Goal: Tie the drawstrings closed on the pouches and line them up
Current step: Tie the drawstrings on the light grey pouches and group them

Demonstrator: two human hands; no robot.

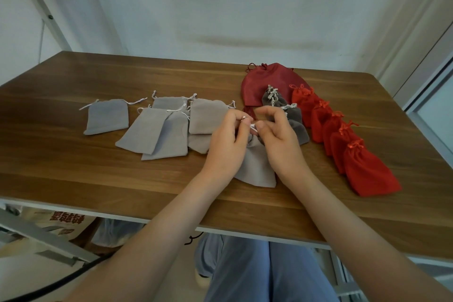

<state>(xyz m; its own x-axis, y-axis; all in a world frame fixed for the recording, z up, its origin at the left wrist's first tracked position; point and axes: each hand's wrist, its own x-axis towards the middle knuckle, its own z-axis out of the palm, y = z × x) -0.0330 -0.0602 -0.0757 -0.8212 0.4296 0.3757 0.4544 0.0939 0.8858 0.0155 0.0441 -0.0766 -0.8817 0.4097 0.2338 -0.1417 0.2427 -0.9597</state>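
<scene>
Together our left hand point(228, 141) and right hand point(280, 141) pinched the white drawstring point(252, 127) of a grey pouch point(257, 170) on the table point(73, 174), untied grey pouches point(152, 132) flat at left, tied red pouches point(367, 171) in a row at right, contents unseen

Table point(73, 179): brown wood-grain top, pale edge. On it, left to right:
- one flat light grey pouch point(106, 116), set apart, white cords loose
- an overlapping heap of flat light grey pouches point(159, 135), mouths open
- one gathered light grey pouch point(257, 169) near the front edge, white drawstring point(252, 127) at its neck
- a large dark red pouch point(259, 83) at the back
- a row of tied dark grey pouches point(296, 122)
- just beside it, an overlapping row of tied bright red pouches point(355, 154)
</scene>
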